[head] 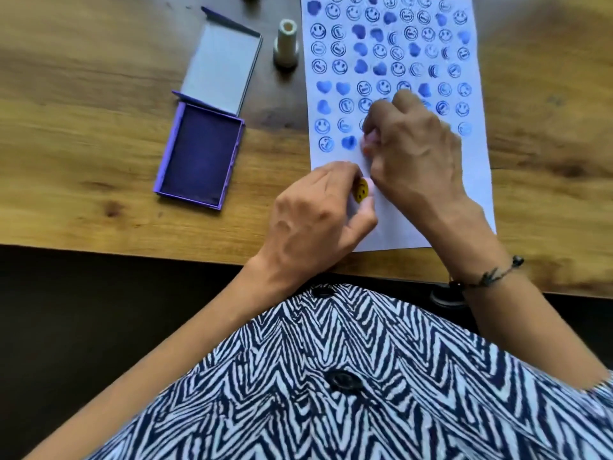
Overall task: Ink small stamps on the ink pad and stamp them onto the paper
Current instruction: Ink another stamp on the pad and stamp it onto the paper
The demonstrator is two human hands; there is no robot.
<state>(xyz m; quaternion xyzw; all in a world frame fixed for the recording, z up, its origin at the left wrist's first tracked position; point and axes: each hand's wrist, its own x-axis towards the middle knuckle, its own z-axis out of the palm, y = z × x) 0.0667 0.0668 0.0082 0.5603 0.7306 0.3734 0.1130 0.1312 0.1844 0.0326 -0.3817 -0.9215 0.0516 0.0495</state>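
Observation:
A white paper point(477, 154) lies on the wooden table, covered with several rows of blue smiley and heart prints. My right hand point(414, 147) rests over the lowest printed rows, its fingertips pinching a small pink stamp point(366, 144) down on the sheet beside a blue heart print. My left hand point(315, 214) sits at the paper's lower left and holds a small stamp with a yellow smiley top point(361, 190). The purple ink pad point(199, 157) lies open to the left, its lid point(222, 68) folded back.
A white cylindrical stamp point(286, 44) stands upright between the ink pad lid and the paper. The table's front edge point(132, 252) runs just below my hands. A zebra-patterned garment fills the bottom of the view.

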